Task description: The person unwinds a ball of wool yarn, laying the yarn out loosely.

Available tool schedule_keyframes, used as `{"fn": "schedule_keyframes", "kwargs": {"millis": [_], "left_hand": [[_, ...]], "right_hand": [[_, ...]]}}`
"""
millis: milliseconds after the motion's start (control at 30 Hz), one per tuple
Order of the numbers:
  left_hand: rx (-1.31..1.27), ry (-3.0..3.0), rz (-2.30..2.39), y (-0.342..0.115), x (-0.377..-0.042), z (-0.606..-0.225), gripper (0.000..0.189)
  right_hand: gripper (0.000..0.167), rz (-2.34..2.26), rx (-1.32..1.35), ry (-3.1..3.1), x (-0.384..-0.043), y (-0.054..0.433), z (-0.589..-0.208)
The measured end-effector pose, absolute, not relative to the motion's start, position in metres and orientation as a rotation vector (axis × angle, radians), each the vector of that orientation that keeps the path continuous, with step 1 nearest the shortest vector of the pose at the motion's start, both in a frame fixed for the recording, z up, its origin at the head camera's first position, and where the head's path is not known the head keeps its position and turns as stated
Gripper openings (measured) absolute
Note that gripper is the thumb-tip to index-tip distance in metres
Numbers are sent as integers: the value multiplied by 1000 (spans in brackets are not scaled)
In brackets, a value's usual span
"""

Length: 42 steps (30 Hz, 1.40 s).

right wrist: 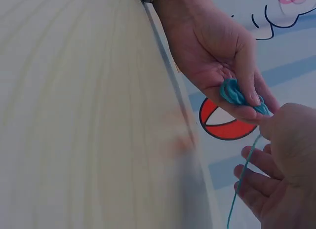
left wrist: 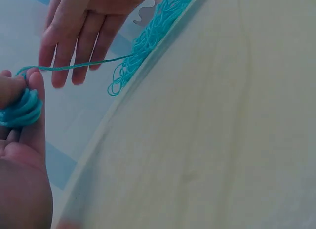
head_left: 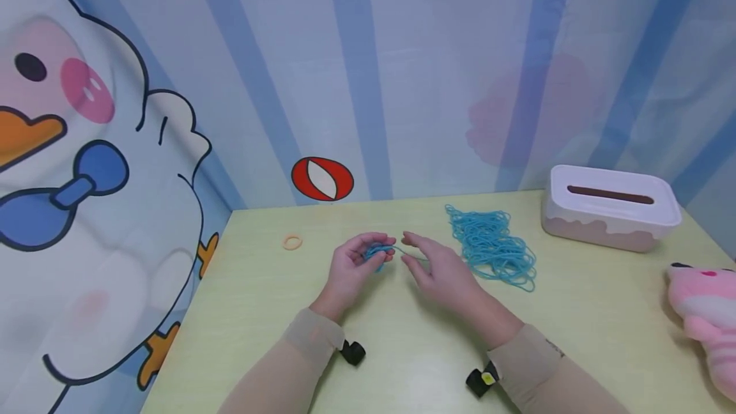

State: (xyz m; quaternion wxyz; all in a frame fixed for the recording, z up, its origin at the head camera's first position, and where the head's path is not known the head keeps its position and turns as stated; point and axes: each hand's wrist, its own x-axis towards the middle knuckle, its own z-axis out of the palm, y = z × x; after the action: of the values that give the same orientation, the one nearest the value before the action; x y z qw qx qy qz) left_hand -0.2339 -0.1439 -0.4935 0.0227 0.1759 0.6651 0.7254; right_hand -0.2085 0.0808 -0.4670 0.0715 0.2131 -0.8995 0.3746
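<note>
A small bundle of blue yarn (head_left: 376, 251) is pinched between the thumb and fingers of my left hand (head_left: 352, 268); its wound loops (left wrist: 22, 109) show in the left wrist view. One strand runs from this bundle past my right hand (head_left: 445, 270) to a loose blue yarn pile (head_left: 494, 245) on the table. The right hand is just right of the left, its fingers fairly straight and spread, thumb apart from them. In the right wrist view the strand (right wrist: 243, 174) passes along the right fingers, which are not curled round it.
A light-coloured ring (head_left: 292, 242) lies at the table's back left. A white and pink tissue box (head_left: 609, 206) stands at the back right, with a pink plush toy (head_left: 707, 318) at the right edge. Behind the table (head_left: 230, 324) hangs a printed curtain (head_left: 425, 82).
</note>
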Motion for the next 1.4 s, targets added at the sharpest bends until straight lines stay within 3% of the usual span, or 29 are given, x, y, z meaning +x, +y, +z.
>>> {"fn": "schedule_keyframes", "kwargs": {"millis": [100,300,633,833,1133,1400], "left_hand": [[565,2057,2229,-142,-233,-493,39],[476,2129,2207,-138,-238,-495,37],[362,2345,2075,-142,-237,-497,29],[475,2137,2199,-142,-238,-498,24],[286,2204,2162,-142,-239,-499,32],[244,2255,2090,-144,-238,-499,12]], "right_hand": [[47,1147,566,-2768,-211,71,-466],[23,1078,465,-2689,-207,77,-457],[14,1054,464,-2337,-200,113,-447],[11,1067,404,-2140,-201,147,-444],[14,1077,201,-2160,-195,193,-447],[23,984,50,-2334,-193,225,-448]]}}
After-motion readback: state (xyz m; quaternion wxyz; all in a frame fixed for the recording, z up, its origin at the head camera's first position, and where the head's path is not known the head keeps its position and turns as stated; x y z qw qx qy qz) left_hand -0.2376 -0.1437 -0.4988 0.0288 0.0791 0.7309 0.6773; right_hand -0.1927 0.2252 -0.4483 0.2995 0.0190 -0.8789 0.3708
